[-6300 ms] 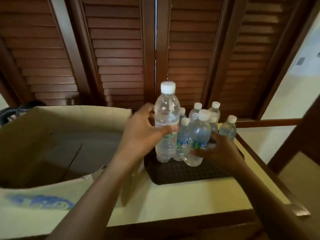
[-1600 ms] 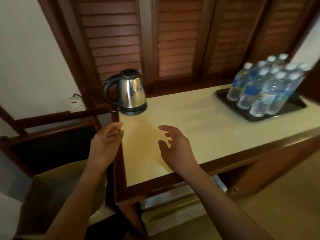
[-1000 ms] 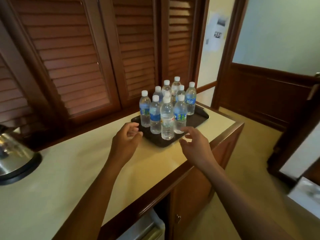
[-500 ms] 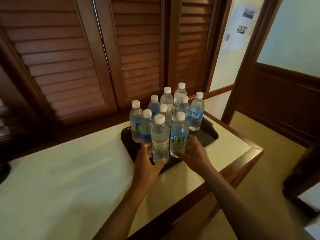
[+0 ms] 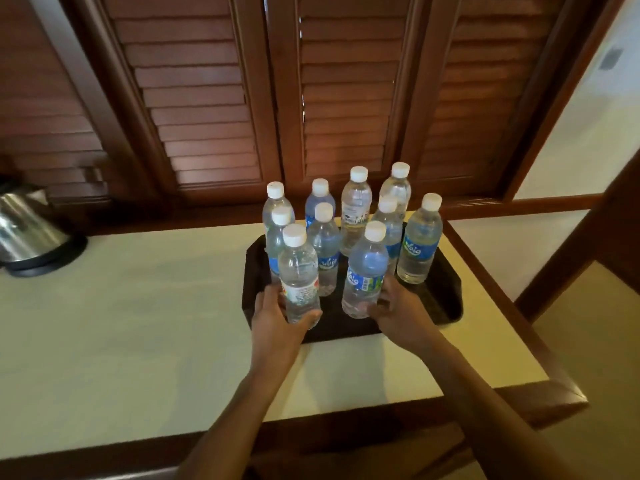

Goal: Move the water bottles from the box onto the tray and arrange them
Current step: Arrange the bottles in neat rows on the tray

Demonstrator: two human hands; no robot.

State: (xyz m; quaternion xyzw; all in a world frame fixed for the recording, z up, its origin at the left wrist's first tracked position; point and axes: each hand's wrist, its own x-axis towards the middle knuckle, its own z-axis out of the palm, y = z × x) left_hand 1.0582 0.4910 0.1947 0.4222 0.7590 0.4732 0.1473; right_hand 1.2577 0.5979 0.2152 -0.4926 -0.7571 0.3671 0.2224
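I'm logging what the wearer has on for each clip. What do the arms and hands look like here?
Both forearms are bare up to the frame edge, with no sleeves showing. The left hand and right hand wear no gloves; no watch, bracelet or ring is visible.

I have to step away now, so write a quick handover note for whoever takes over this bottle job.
Left hand grips the front-left bottle; right hand holds the front-right bottle.
All nine bottles in view stand upright on the dark tray, on the counter.
No box in view.
Done: bottles moved.
Left: straighten the rows, probably starting with these two.
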